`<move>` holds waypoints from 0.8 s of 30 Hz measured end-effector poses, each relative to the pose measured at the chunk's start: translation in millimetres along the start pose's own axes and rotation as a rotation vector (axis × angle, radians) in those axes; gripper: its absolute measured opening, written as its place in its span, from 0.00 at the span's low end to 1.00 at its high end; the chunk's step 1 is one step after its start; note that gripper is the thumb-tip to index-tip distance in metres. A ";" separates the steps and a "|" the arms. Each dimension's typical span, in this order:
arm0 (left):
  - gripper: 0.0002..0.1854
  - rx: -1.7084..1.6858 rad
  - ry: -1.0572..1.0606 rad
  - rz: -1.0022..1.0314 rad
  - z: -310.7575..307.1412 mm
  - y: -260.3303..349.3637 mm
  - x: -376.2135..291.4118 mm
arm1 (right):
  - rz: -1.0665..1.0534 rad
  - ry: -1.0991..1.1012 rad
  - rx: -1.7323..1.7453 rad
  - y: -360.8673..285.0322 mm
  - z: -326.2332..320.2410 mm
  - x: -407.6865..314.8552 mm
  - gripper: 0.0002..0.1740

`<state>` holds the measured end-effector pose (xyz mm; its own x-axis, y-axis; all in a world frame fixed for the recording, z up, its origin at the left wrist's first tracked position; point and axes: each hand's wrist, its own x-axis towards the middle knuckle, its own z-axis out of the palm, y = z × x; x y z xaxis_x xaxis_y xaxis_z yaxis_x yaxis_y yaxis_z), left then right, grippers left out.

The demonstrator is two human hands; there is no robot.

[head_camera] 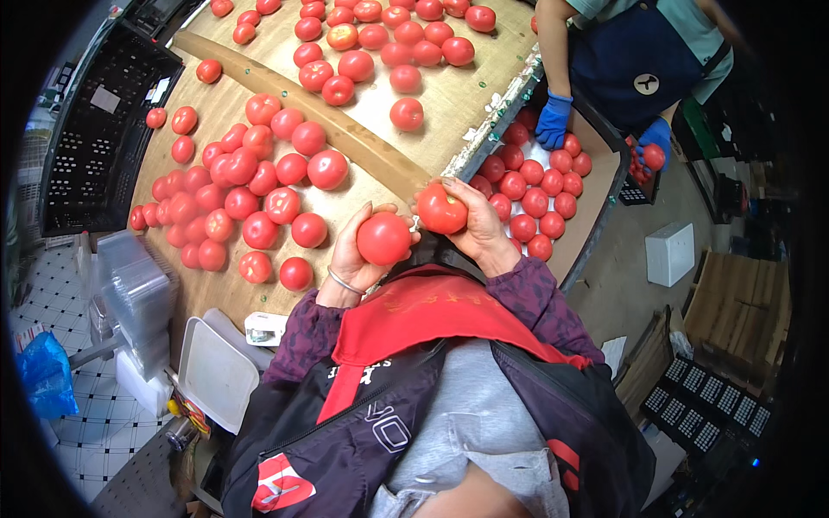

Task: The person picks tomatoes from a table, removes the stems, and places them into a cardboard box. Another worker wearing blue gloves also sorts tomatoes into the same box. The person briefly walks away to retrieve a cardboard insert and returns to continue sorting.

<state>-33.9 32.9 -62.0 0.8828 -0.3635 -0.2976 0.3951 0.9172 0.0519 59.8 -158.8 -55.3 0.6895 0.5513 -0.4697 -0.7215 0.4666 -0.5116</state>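
My left hand (363, 259) cups a round red tomato (383, 238), palm turned up, above the table's near edge. Close beside it, my right hand (480, 223) grips another tomato (442, 208), which has a paler spot facing up. The two tomatoes are apart. To the left, a crowd of tomatoes (241, 202) lies loose on the wooden sorting table (350, 213). On the right, beyond my right hand, tomatoes (535, 202) stand in rows in a lined carton (592, 217).
A wooden divider (304, 107) crosses the table, with more tomatoes (405, 78) behind it. A co-worker's blue-gloved hand (554, 120) reaches into the carton; the other glove (657, 139) holds a tomato. At left are a black crate (103, 129) and stacked clear plastic boxes (133, 291).
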 end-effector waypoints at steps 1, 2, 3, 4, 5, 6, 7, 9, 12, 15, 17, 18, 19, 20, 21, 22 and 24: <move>0.16 -0.012 0.007 0.014 -0.6 -1.0 0.6 | -0.014 -0.063 0.021 2.1 -3.2 2.9 0.14; 0.16 -0.021 0.013 0.036 -0.8 -3.0 1.2 | 0.007 0.005 0.078 5.8 -6.0 6.8 0.14; 0.15 -0.024 0.019 0.071 -0.4 -4.2 1.4 | 0.029 0.003 0.149 7.3 -10.2 8.0 0.14; 0.14 -0.002 0.067 0.099 0.4 -6.0 0.3 | 0.042 0.021 0.180 8.1 -13.7 9.0 0.14; 0.16 0.008 0.103 0.147 1.5 -10.1 0.4 | 0.060 0.041 0.212 8.3 -16.8 8.7 0.15; 0.16 0.020 0.112 0.103 2.4 -11.6 -0.2 | 0.047 0.046 0.192 7.9 -18.6 9.0 0.15; 0.16 0.027 0.097 0.047 3.1 -12.9 -0.3 | 0.028 0.056 0.172 7.2 -19.3 8.3 0.16; 0.17 0.213 0.109 -0.042 3.4 -16.9 -1.3 | -0.006 0.082 0.116 6.3 -16.1 6.4 0.17; 0.29 0.250 0.066 -0.244 0.7 -24.2 -1.1 | -0.034 0.105 -0.029 10.8 -0.9 1.9 0.16; 0.37 0.323 0.072 -0.314 -5.2 -26.1 -0.1 | -0.068 -0.009 -0.368 21.3 16.9 -6.0 0.16; 0.35 0.221 0.097 -0.346 -8.9 -26.6 -0.7 | -0.219 -0.172 -0.799 23.8 23.2 -11.7 0.15; 0.36 0.249 0.092 -0.313 -10.4 -26.6 -2.1 | -0.238 -0.158 -0.928 24.0 24.8 -13.7 0.16; 0.35 0.232 0.082 -0.316 -11.3 -27.2 -3.7 | -0.273 -0.180 -1.044 24.3 25.9 -14.8 0.16; 0.35 0.219 0.075 -0.323 -12.1 -27.9 -4.5 | -0.265 -0.175 -1.068 25.4 26.6 -14.6 0.16; 0.35 0.209 0.053 -0.335 -12.4 -28.5 -4.2 | -0.287 -0.164 -1.085 25.7 26.4 -13.0 0.16; 0.34 0.204 0.068 -0.321 -12.5 -29.5 -3.1 | -0.307 -0.127 -1.070 28.7 26.4 -10.5 0.16; 0.35 0.197 0.130 -0.271 -12.7 -27.8 -1.9 | -0.204 -0.077 -0.939 33.0 23.4 -3.7 0.14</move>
<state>-49.8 10.1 -75.0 0.7045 -0.5539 -0.4437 0.6632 0.7365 0.1334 32.0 -129.3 -53.7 0.7660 0.5803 -0.2765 -0.2204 -0.1669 -0.9610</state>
